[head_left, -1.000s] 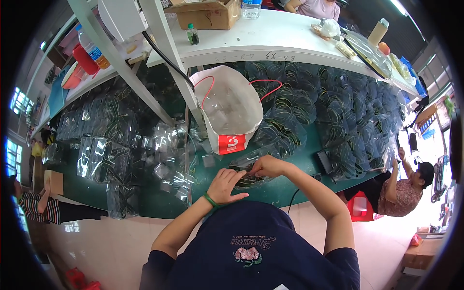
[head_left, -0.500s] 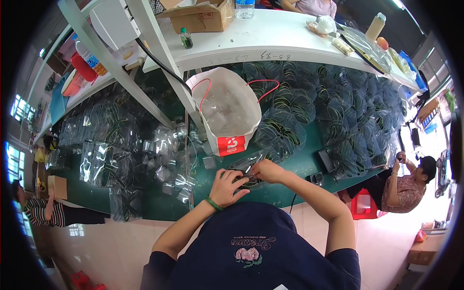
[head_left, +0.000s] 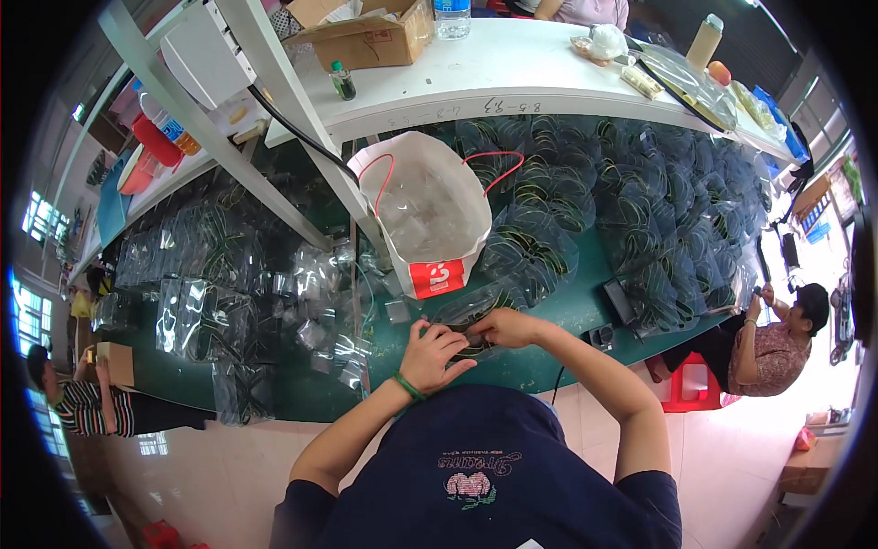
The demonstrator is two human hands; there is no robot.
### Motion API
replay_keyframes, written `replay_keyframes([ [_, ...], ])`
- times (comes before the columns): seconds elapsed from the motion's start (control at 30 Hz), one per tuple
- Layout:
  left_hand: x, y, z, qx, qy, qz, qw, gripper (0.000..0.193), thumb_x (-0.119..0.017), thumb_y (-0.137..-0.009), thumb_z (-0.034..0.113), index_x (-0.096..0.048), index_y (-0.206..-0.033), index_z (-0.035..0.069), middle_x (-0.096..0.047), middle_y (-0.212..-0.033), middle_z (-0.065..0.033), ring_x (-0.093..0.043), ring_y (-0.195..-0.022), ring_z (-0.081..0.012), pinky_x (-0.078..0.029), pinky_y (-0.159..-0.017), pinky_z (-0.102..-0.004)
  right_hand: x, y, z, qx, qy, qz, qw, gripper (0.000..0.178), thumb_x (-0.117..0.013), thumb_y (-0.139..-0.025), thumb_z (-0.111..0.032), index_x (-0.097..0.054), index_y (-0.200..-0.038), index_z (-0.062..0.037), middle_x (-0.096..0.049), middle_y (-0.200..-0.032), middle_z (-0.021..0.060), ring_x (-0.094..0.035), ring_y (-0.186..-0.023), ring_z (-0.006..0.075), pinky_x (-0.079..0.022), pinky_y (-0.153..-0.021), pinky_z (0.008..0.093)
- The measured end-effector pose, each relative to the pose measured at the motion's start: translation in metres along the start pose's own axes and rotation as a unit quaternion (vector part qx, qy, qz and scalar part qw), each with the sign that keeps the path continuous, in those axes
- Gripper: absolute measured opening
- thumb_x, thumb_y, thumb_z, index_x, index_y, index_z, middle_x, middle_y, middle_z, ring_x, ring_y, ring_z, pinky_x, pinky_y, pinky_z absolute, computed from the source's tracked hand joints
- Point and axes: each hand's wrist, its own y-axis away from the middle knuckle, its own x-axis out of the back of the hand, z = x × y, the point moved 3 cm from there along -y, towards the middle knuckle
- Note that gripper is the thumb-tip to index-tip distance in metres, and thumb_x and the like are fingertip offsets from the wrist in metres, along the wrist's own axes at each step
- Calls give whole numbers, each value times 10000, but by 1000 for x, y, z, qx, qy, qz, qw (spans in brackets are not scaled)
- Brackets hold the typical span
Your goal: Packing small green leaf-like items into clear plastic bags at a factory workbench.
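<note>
On the green table in front of me lies a clear plastic bag (head_left: 465,309) with something dark inside, perhaps a coiled cable. My left hand (head_left: 433,357), with a green bangle at the wrist, holds its near left side, fingers bent over it and thumb apart. At its near right side my right hand (head_left: 505,328) pinches the bag, fingers curled together. The fingertips nearly meet, and they hide the near part of the bag. Just beyond stands a white paper bag (head_left: 434,206) with red handles and small clear bags inside.
Bagged dark cables (head_left: 677,220) are heaped at the right, and more clear packets (head_left: 197,311) lie left. A black box-shaped device (head_left: 618,302) sits right of my hands. A white shelf (head_left: 512,73) crosses behind, held by a slanted post (head_left: 302,110). Two co-workers sit or stand at the sides.
My right hand has shifted slightly left and down, and the bag's raised shiny edge now lies flatter. My left hand stays nearly in place. The co-worker at the left has raised a hand.
</note>
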Motion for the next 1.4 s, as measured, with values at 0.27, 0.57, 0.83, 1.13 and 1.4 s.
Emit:
replay_keyframes([
  [0.27,-7,-8,13,21,-71,9,997,459,-703,-979,540,-770,-1102,104,-752,-1238,-50,-631,-1135,-251,-350,-1065,-534,6,4,-21,-47,88,106,989,240,-755,-835,-94,-828,-1062,-64,-796,-971,175,-772,-932,352,-606,-879,444],
  [0.57,-15,-30,29,83,-129,-91,984,711,-565,-1009,688,-770,-1092,12,-765,-1176,-101,-622,-1087,-288,-382,-1054,-476,10,26,-28,0,30,216,976,180,-757,-867,-92,-800,-1031,-32,-787,-966,183,-765,-921,372,-609,-845,453],
  [0.83,-17,-40,42,149,-114,-117,975,1011,-521,-918,880,-708,-1214,-69,-698,-1230,-284,-583,-1200,-424,-378,-1117,-489,10,60,-35,-2,-85,307,948,166,-745,-932,-54,-796,-1088,-34,-783,-990,179,-768,-865,326,-610,-800,394],
  [1.13,-11,-35,37,144,-79,-108,980,920,-598,-932,806,-679,-1267,-47,-762,-1050,-186,-669,-1042,-343,-419,-1023,-451,24,60,-36,50,82,313,945,297,-682,-863,17,-787,-1130,-61,-790,-1064,152,-751,-984,392,-599,-916,468],
  [1.4,-13,-29,33,145,-79,-125,978,926,-602,-922,807,-686,-1261,-50,-770,-1146,-177,-663,-1024,-321,-443,-957,-432,18,26,-24,-56,132,167,975,300,-623,-887,-8,-786,-1127,-82,-791,-1102,192,-759,-1038,383,-596,-919,487],
])
